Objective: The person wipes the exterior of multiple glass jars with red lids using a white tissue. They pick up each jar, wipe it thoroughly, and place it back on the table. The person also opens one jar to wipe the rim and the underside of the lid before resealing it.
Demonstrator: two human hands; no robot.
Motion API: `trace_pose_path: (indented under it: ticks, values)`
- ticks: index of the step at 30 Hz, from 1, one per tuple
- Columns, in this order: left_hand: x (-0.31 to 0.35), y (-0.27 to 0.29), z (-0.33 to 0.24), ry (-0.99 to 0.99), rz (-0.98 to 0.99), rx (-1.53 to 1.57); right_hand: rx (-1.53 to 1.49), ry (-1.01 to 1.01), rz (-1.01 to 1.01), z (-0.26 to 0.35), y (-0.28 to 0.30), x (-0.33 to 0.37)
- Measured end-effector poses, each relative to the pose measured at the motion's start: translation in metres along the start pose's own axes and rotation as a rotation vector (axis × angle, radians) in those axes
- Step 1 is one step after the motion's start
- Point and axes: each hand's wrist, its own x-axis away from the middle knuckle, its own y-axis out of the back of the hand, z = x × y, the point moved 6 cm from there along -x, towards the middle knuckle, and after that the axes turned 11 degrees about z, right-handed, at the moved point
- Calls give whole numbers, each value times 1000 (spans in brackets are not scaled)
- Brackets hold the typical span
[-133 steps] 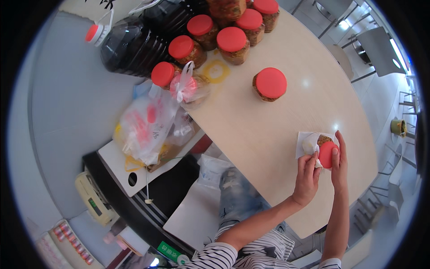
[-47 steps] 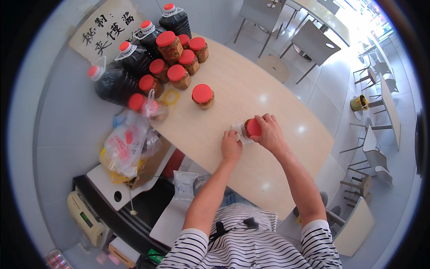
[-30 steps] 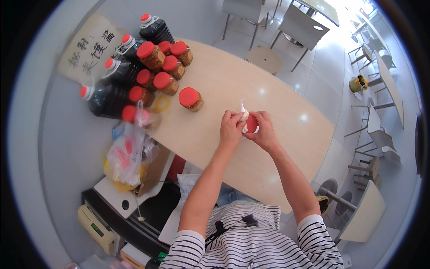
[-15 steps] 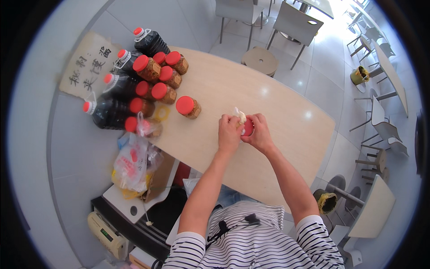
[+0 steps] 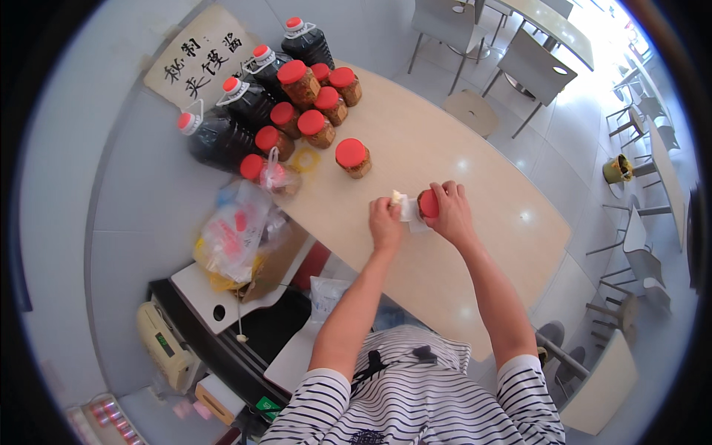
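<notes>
My right hand [image 5: 454, 213] is wrapped round a small jar with a red lid [image 5: 428, 205], over the pale wooden table. To its left, my left hand [image 5: 385, 224] is closed on a crumpled cream-coloured wad [image 5: 396, 197], perhaps tissue or cloth; the fingers partly hide it. A white piece of paper or tissue [image 5: 410, 211] shows between the hands, beside the jar. Farther left stands another red-lidded jar [image 5: 353, 157] with brown contents, apart from both hands.
Several red-lidded jars [image 5: 315, 127] crowd the table's left end, beside big dark-filled plastic bottles [image 5: 219, 139]. A handwritten sign [image 5: 200, 55] leans behind. Plastic bags [image 5: 236, 233] hang over the near-left edge. A stool [image 5: 471, 113] and chairs [image 5: 530, 68] stand beyond the far edge.
My hands have moved apart: the left has come off the jar with the cream wad, while the right keeps the jar. The white piece is more exposed. The whole view has shifted.
</notes>
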Motion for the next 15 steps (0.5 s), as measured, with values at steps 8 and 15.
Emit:
trace_pose_path:
  ticks: [8, 15]
  values:
    - [26, -8, 48, 278, 90, 363, -173, -151, 9, -4, 53, 0]
    - [5, -40, -25, 213, 258, 924, -226, -151, 100, 25, 98, 14]
